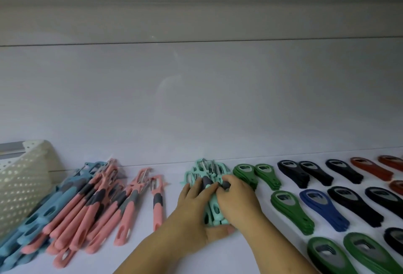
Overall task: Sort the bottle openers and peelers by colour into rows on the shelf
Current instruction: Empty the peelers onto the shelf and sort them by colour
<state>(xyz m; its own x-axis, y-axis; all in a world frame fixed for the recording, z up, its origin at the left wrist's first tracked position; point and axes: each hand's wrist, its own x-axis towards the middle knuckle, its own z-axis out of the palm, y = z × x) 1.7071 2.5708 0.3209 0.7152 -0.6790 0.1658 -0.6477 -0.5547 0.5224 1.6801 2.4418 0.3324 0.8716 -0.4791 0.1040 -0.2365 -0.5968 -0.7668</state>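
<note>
A bunch of mint-green peelers with grey grips lies on the white shelf at the centre. My left hand cups the bunch from the left and underneath. My right hand presses on it from the right. Both hands hold the bunch. To the left lie pink peelers in a loose heap, and blue peelers further left. To the right are stacks of green bottle openers, a blue stack, dark navy ones and red ones.
A cream perforated basket leans at the far left of the shelf. The white back wall rises just behind the rows, with another shelf overhead.
</note>
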